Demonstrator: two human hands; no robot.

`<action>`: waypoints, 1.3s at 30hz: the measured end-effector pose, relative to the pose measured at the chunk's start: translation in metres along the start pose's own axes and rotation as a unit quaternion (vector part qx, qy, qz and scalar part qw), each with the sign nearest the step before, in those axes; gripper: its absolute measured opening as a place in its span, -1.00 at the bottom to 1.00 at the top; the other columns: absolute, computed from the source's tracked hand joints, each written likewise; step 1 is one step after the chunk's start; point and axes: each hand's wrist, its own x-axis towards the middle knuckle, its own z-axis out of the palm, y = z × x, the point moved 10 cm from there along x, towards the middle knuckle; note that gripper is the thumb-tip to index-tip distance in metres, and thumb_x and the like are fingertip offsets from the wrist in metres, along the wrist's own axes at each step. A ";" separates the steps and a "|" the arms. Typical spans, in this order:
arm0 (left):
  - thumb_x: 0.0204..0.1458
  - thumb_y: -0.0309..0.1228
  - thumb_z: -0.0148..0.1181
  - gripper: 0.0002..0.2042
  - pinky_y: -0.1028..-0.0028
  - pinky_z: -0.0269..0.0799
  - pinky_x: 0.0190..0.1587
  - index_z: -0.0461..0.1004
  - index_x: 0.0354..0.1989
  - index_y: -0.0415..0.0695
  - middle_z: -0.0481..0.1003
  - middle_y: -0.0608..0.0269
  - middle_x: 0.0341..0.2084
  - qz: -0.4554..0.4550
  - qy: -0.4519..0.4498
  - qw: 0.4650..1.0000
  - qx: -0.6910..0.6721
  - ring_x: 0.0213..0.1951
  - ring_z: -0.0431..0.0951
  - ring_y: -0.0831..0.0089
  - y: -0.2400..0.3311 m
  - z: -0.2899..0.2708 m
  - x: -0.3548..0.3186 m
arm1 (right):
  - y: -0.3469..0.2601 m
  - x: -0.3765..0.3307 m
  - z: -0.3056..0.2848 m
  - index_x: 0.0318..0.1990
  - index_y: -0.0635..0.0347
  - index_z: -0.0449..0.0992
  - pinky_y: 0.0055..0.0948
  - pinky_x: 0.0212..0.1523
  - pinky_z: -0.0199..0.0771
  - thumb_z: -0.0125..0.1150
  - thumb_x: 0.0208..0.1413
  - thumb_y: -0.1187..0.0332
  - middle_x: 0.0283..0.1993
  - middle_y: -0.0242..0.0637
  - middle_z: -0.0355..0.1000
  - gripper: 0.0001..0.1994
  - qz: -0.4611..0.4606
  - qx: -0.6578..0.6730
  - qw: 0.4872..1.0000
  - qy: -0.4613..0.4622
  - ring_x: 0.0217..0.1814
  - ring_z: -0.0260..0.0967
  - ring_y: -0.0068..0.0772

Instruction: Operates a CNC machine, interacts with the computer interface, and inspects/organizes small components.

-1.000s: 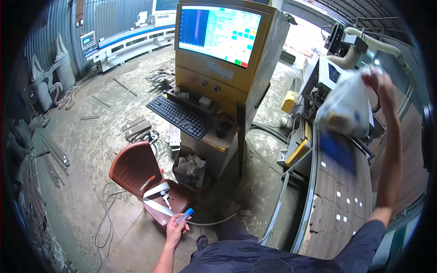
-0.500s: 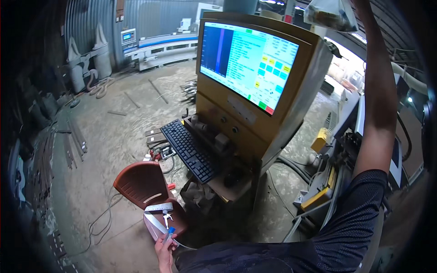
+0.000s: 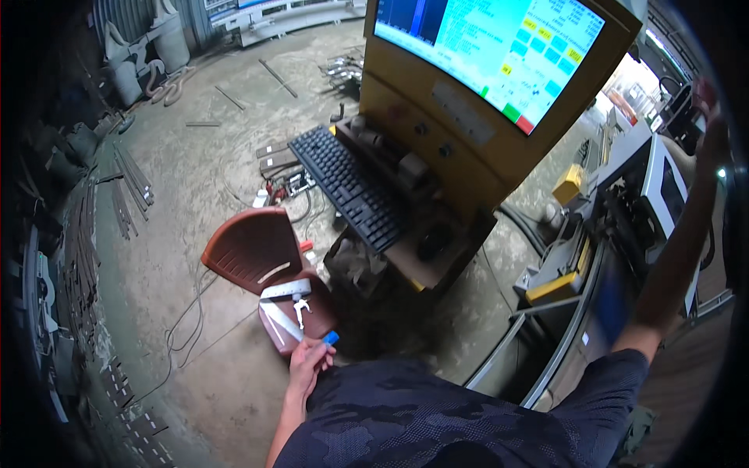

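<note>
My left hand (image 3: 309, 363) is closed around a small blue-capped marker (image 3: 331, 338), just in front of my body. Close by stands a reddish-brown chair (image 3: 251, 248). Its seat carries a white curved strip (image 3: 284, 290), a flat pale strip (image 3: 281, 320) and a small white piece shaped like a spray trigger (image 3: 301, 312). Far out at the right rim, my right hand (image 3: 707, 109) is raised on an outstretched arm; it is dim and blurred, so its fingers and anything in them cannot be made out.
Ahead is a yellow-brown control cabinet (image 3: 499, 168) with a lit screen (image 3: 484, 58) and a black keyboard (image 3: 347, 187) on its shelf. Machinery with a yellow block (image 3: 568, 184) lines the right. Cables (image 3: 183, 335) and metal bars (image 3: 129, 191) lie on the floor at left.
My right arm has come down from overhead and out to the right; the clear bag near it has left the view. The view has tilted downward. My left hand still holds the marker.
</note>
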 end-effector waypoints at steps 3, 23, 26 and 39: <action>0.31 -0.35 0.21 -0.82 0.61 0.44 -0.38 0.37 -0.11 -0.15 0.62 0.04 -0.25 -0.015 -0.017 1.000 -0.017 -0.42 0.58 0.53 0.007 -0.044 0.010 | -0.058 -0.160 0.051 -0.35 0.22 0.51 -0.47 -0.26 0.38 -0.19 0.46 -0.11 -0.40 -0.25 0.47 -0.42 0.325 0.090 0.925 0.178 -0.33 0.43 -0.49; 0.37 -0.14 0.11 -0.69 0.47 0.28 -0.69 0.27 0.11 -0.02 0.39 0.31 -0.61 -0.129 -0.034 0.942 0.309 -0.72 0.36 0.51 -0.036 -0.290 0.017 | -0.556 -0.516 0.368 -0.07 0.24 0.66 -0.38 -0.09 0.55 0.31 0.21 0.21 -0.25 -0.27 0.63 -0.71 0.616 0.331 0.625 -0.347 -0.17 0.53 -0.53; 0.36 -0.01 0.07 -0.62 0.46 0.20 -0.74 0.37 -0.15 -0.13 0.36 0.32 -0.69 -0.145 0.005 0.906 0.397 -0.76 0.31 0.54 -0.076 -0.352 0.003 | -0.511 -0.419 0.376 0.04 0.24 0.62 -0.13 0.09 0.55 0.26 0.19 0.07 0.02 0.01 0.60 -0.56 0.500 0.178 0.780 -0.332 0.07 0.54 0.10; 0.31 -0.15 0.09 -0.66 0.33 0.48 -0.38 0.51 -0.21 -0.25 0.49 0.22 -0.58 -0.147 -0.140 0.802 0.562 -0.50 0.50 0.38 -0.138 -0.402 -0.092 | -0.595 -0.522 0.425 -0.02 0.26 0.66 -0.02 0.13 0.56 0.23 0.20 0.01 0.01 0.07 0.60 -0.54 0.459 0.162 0.536 -0.690 0.12 0.55 0.12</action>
